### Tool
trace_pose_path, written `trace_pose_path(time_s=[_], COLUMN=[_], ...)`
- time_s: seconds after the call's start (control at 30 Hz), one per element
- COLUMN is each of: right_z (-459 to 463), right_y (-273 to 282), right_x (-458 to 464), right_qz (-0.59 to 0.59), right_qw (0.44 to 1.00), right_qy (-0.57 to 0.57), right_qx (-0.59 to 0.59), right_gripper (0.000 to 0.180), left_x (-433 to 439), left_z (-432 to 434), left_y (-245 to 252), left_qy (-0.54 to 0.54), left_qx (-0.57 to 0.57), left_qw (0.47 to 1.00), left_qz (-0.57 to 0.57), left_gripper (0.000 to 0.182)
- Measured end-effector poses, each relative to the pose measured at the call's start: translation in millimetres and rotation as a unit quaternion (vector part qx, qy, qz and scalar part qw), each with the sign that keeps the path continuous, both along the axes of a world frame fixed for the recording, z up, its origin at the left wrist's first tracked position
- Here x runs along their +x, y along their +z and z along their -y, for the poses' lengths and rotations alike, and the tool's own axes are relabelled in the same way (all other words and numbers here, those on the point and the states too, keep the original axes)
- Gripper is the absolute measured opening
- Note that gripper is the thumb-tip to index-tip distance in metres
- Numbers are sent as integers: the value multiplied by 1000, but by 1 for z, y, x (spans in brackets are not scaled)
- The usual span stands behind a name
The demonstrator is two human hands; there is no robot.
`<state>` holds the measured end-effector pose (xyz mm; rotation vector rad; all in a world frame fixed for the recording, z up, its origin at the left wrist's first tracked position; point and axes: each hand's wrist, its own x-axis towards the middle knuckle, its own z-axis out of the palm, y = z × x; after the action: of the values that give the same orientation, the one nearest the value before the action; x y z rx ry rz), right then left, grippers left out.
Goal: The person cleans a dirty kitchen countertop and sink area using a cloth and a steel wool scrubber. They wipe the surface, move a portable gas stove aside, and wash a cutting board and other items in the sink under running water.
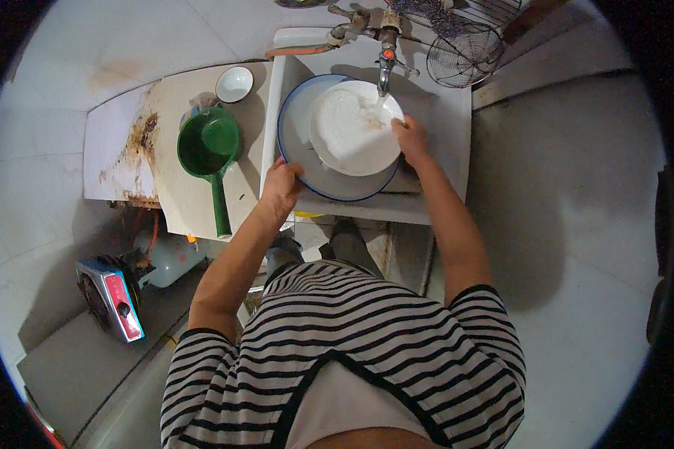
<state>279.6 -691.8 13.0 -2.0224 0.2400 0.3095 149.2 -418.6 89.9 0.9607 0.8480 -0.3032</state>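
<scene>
A white bowl [342, 134] is held by its right rim in my right hand [413, 139], under the spout of a metal faucet [384, 78] with a red-marked top. Water seems to run from the spout into the bowl, where whitish liquid and a brownish patch show. Beneath the bowl is a wide basin with a blue rim [289, 147], set over the sink [452, 168]. My left hand [282, 182] grips that basin's rim at its lower left. The undersides of both vessels are hidden.
Left of the sink, a green plastic dipper [219, 196] and a small white bowl [235, 84] rest on a stained counter [253, 129]. A wire strainer [465, 55] hangs at the upper right. A gas stove [112, 300] and a gas cylinder [171, 261] are at the lower left.
</scene>
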Motion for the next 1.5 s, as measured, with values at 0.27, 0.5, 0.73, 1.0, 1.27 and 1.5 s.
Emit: trace_pose_path(time_s=[0.27, 0.5, 0.73, 1.0, 1.27, 1.5], right_z=[43, 47, 25, -32, -50, -49], right_y=[77, 95, 77, 38, 62, 87], right_x=[-66, -98, -108, -120, -99, -93], right_qz=[-22, -70, -223, -319, -82, 218], right_qw=[995, 988, 921, 809, 955, 966], right_qy=[-64, -104, -127, -153, 30, 84], right_qx=[-78, 95, 292, 469, 283, -109], right_gripper=[35, 51, 49, 44, 58, 79], left_x=[13, 32, 10, -5, -33, -67], left_z=[1, 57, 37, 16, 2, 2], left_y=[-68, -64, 10, 94, 102, 53], left_qy=[-215, -12, 19, -23, 39, 153], left_qx=[130, -125, 19, 185, 86, -82], left_qw=[952, 992, 999, 976, 991, 980], left_qz=[177, -1, 21, 112, 90, 93], left_gripper=[35, 46, 33, 33, 35, 33])
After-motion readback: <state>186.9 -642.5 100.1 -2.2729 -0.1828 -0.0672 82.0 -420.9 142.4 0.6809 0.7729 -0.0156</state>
